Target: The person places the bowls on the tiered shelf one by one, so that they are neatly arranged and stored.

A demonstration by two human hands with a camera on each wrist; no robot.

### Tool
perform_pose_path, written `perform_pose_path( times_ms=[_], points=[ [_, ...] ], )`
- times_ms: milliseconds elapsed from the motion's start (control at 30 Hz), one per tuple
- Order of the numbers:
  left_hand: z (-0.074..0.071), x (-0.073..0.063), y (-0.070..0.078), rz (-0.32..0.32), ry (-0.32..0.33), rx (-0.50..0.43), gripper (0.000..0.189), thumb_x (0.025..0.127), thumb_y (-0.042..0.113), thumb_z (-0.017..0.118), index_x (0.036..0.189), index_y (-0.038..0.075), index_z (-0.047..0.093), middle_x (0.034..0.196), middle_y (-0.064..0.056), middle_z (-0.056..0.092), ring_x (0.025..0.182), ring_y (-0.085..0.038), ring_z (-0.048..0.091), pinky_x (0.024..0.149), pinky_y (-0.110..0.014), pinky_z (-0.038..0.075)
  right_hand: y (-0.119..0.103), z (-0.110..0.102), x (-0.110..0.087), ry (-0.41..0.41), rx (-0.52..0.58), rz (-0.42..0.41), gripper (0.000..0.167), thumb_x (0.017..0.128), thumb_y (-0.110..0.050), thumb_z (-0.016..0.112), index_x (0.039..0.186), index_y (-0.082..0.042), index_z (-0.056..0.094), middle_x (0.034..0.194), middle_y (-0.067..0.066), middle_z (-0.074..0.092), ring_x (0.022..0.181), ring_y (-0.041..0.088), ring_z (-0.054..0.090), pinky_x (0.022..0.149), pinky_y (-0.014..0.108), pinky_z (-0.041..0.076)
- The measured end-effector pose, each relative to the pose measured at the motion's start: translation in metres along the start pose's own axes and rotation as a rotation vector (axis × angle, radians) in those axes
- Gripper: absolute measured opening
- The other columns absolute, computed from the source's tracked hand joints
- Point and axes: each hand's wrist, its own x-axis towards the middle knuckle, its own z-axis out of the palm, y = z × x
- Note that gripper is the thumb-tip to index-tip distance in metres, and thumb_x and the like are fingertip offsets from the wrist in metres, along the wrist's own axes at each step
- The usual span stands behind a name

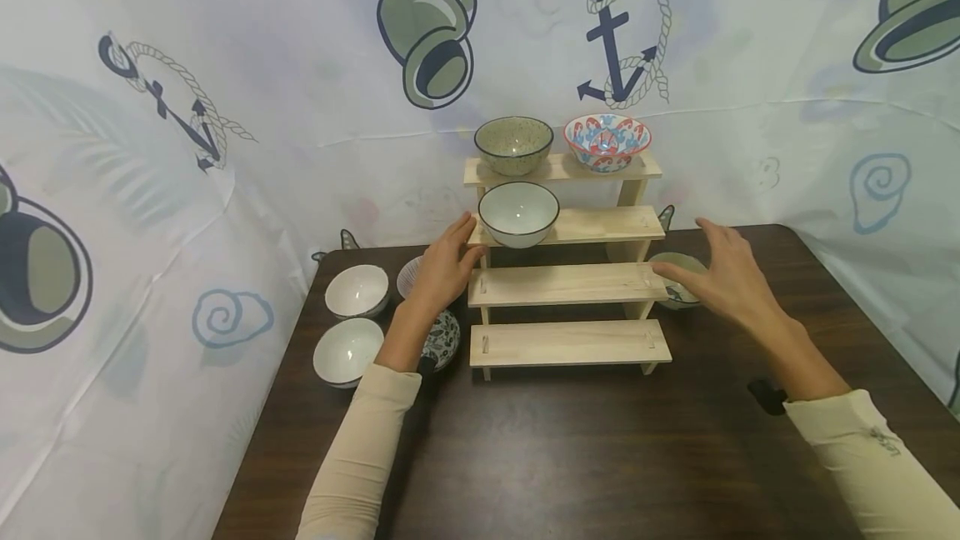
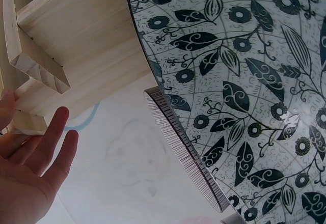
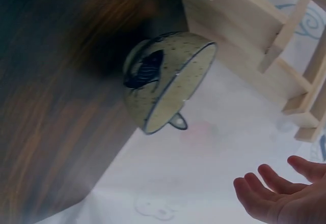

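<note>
A wooden four-tier rack stands on the table. My left hand is at the left end of its second-highest shelf, beside a white bowl with a dark rim. In the left wrist view, the fingers of the left hand are extended at a shelf end; whether they touch it, I cannot tell. My right hand hovers right of the rack, fingers apart and holding nothing. Near it, partly hidden, sits a greenish bowl; the right wrist view shows a dark blue bird on this bowl.
On the top shelf are a speckled green bowl and a red-and-blue patterned bowl. Left of the rack stand two white bowls, a striped bowl and a dark floral bowl. Printed cloth hangs behind the dark table.
</note>
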Motion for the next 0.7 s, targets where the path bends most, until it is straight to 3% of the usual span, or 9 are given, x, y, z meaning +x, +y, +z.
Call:
perform_pose_path(
  times_ms=[133,367,567,700],
  points=[
    [0.001,0.0,0.0,0.003,0.002,0.011,0.061,0.106,0.031,0.06,0.159,0.008,0.04,0.169,-0.007,0.035,0.139,-0.032,0.056,0.121,-0.053,0.038,0.009,0.002,0.0,0.001,0.0,-0.005,0.111,0.09,-0.06,0.072,0.163,0.004,0.018,0.156,0.042,0.03,0.143,0.063,0.027,0.107,0.079,0.031],
    [0.0,0.0,-0.001,0.005,0.003,0.01,0.061,0.106,0.031,0.06,0.159,0.008,0.041,0.168,-0.008,0.035,0.146,-0.033,0.048,0.121,-0.054,0.037,0.024,0.009,0.003,-0.016,0.001,-0.017,0.107,0.092,-0.056,0.071,0.16,0.009,0.021,0.155,0.044,0.029,0.144,0.065,0.022,0.11,0.079,0.024],
    [0.001,0.0,-0.003,-0.002,-0.011,-0.007,0.061,0.106,0.033,0.059,0.16,0.01,0.039,0.17,-0.004,0.032,0.131,-0.029,0.063,0.12,-0.053,0.04,0.039,0.017,0.006,-0.03,-0.002,-0.014,0.105,0.093,-0.053,0.072,0.158,0.013,0.022,0.153,0.047,0.029,0.142,0.067,0.021,0.11,0.08,0.022],
    [0.001,0.0,-0.004,-0.002,-0.009,-0.005,0.061,0.106,0.033,0.059,0.159,0.009,0.04,0.17,-0.005,0.033,0.135,-0.03,0.06,0.12,-0.053,0.04,0.044,0.021,0.008,-0.064,0.001,0.018,0.107,0.094,-0.055,0.069,0.159,0.013,0.018,0.154,0.048,0.024,0.142,0.07,0.018,0.108,0.082,0.024]
  ],
)
